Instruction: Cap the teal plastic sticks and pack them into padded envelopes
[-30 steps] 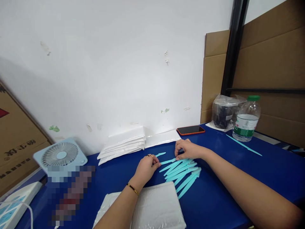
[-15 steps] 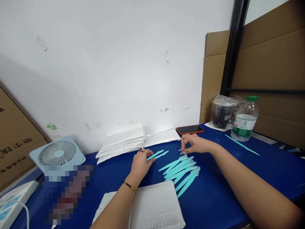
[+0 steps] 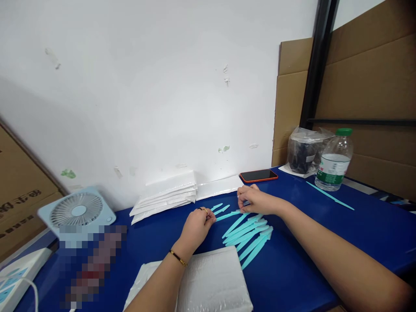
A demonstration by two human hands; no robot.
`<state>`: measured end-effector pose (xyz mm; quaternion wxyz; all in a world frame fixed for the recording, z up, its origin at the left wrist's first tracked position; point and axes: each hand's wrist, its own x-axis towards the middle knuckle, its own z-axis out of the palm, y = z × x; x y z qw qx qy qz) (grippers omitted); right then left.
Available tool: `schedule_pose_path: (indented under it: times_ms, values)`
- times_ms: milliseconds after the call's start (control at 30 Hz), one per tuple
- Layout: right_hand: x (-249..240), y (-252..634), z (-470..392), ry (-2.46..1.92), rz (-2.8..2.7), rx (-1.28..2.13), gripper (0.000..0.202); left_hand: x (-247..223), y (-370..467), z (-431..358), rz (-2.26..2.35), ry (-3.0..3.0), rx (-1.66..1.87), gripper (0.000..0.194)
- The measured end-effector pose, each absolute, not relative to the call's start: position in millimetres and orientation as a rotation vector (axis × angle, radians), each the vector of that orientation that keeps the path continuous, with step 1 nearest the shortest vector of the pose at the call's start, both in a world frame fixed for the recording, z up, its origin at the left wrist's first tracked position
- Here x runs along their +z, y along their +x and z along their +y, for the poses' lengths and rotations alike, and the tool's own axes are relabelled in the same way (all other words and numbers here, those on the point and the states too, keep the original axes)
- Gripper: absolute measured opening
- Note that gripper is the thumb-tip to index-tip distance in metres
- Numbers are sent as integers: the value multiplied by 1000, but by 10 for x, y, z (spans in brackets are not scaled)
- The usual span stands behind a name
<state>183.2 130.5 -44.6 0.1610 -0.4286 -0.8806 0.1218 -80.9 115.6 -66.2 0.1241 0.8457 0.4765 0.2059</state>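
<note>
Between my two hands is a turquoise eyebrow razor point(image 3: 228, 215). My left hand point(image 3: 199, 222) pinches its handle end. My right hand point(image 3: 251, 200) has its fingertips closed at the razor's blade end, where a clear cap partly shows. Two more turquoise razors point(image 3: 222, 211) lie just beyond my left fingers, partly hidden by them. Below my right hand, several razors with translucent caps point(image 3: 250, 234) overlap in a fanned pile on the blue table point(image 3: 292, 260). A silvery-white padded mailer point(image 3: 214, 277) lies under my left forearm.
Stacked white mailers point(image 3: 169, 190) and a phone point(image 3: 258, 175) rest along the wall. Right stand a water bottle point(image 3: 334, 160) and a bagged dark container point(image 3: 302, 151), with a lone razor point(image 3: 329, 196) before them. A fan point(image 3: 78, 212) and power strip point(image 3: 22, 277) are at left.
My right hand has moved left and slightly down to a razor's blade end. My left hand has shifted nearer and now pinches that razor's handle, off the two razors beyond.
</note>
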Motion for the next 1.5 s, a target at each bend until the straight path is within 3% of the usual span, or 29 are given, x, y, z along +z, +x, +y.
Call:
schedule_pose_path:
  times_ms: [233,500,833,1067,1300,1500]
  values:
    - [-406,2060,1338,-1389,-2468,269,16,-655,-968,1257,1600,2413,632,13]
    - [-498,1844,1296,-1281,-2585,392,14,-608,-766,1049,1352,2470,608,25]
    - [-547,1578,1293,-1189,-2517,262,18,-644,-804,1098,1287,2586,503,17]
    - [-474,1968,1407,-1463,-2461,233,28,-670,-964,1205,1419,2523,540,17]
    - [-314,2125,1281,-1386,-2597,697,30,-694,-987,1212,1516,2432,632,24]
    - [-366,1940,1245,-1391,-2716,632,30,-749,-965,1216,1418,2425,608,31]
